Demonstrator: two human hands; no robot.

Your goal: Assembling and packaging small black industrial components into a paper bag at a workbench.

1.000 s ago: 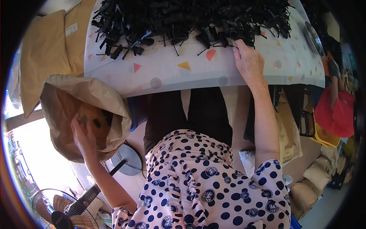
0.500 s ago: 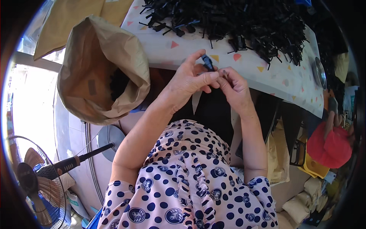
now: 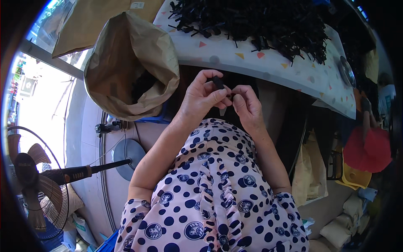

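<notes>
My left hand [image 3: 204, 92] is closed around a small black plastic part [image 3: 218, 82], which sticks up between its thumb and fingers. Close beside it, my right hand [image 3: 248, 106] has its thumb and fingertips drawn together near the part's lower end. Whatever is in that pinch is too small to make out. Both hands are in front of my body, just short of the table's near edge. Beyond them, a large heap of similar black parts [image 3: 252, 25] with thin stems covers the far side of the table [image 3: 218, 54].
An open brown paper bag [image 3: 100, 92] stands left of my hands, with dark items inside. A fan [image 3: 31, 172] is at the lower left. A round metal dish [image 3: 346, 71] sits at the table's right end. A person in red [image 3: 367, 149] is at the far right.
My hands have come in closer to my body, and the black part has tilted with them. The whole view has shifted, so the table and bag appear higher and the bag further right.
</notes>
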